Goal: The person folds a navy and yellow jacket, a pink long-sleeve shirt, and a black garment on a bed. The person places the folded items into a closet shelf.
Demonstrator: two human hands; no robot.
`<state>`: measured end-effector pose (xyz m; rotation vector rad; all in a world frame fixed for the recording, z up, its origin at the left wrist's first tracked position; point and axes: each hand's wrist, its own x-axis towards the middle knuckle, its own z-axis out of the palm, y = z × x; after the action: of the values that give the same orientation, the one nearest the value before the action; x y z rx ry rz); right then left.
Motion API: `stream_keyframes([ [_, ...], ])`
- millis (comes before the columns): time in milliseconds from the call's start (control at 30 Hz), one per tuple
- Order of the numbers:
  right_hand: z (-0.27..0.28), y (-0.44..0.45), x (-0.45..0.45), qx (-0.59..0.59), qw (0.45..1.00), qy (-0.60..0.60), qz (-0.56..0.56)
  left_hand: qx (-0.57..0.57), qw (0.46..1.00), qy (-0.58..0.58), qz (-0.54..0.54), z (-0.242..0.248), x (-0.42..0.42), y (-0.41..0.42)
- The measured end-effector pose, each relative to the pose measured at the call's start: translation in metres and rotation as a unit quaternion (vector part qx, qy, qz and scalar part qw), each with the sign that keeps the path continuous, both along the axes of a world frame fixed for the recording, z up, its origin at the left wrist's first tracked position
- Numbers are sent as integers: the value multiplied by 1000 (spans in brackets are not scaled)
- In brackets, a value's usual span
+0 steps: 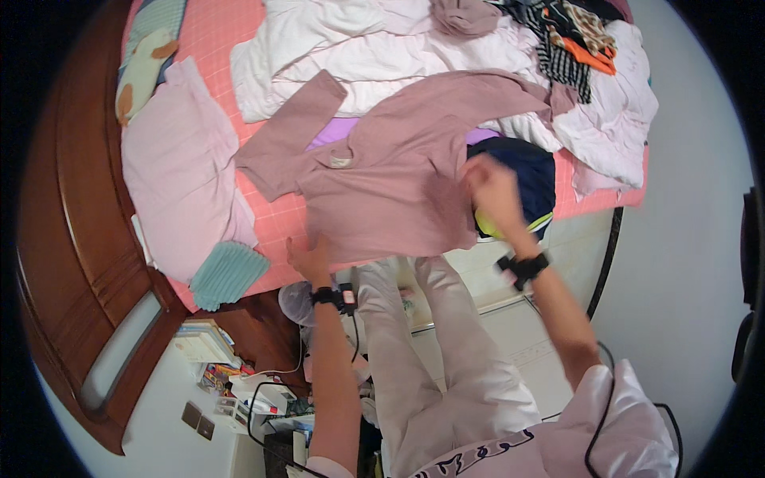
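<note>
A dusty-pink long-sleeved top (382, 197) lies spread on the bed, its neckline and pale label toward the left. One sleeve stretches up and left, the other curves off to the right. My left hand (309, 258) is at the top's lower left corner, fingers somewhat apart; whether it grips the cloth is unclear. Blurred, my right hand (493, 188) is bent at the top's right edge, over a navy garment (526, 173) with lime and white trim. Its fingertips are too smeared to show a grip. Purple cloth (333, 132) peeks from beneath the top.
The bed has a coral checked sheet (278, 239). White bedding (406, 57) lies behind the top, with mixed dark clothes (565, 48) at the far right. At left are a pink pillow (182, 161), a folded teal cloth (230, 275) and a wooden headboard (89, 227). Cables trail from my wrists.
</note>
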<state>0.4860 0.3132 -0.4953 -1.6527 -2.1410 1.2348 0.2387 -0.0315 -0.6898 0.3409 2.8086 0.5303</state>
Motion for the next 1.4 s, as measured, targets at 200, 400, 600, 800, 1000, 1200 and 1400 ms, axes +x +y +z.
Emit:
stream_keyframes([
  [200,-54,-159,4,-141,973,-133,124,100,956,-270,-49,-17,20,-43],
  [400,-70,-103,-79,-35,981,-50,182,-440,740,-442,-253,44,22,-115],
  [600,-152,60,-142,236,920,-90,301,-78,932,-119,-334,55,-56,46],
  [800,-152,150,-190,-16,820,-293,491,-37,874,-30,-483,39,-120,183],
  [1000,-126,227,-134,95,923,-157,338,3,918,-107,-382,56,-138,243],
  [1200,-137,220,-122,396,870,-218,199,63,946,167,-272,23,-199,276],
  [1400,-142,103,-164,223,966,-100,82,-143,953,-117,-239,17,-228,272],
])
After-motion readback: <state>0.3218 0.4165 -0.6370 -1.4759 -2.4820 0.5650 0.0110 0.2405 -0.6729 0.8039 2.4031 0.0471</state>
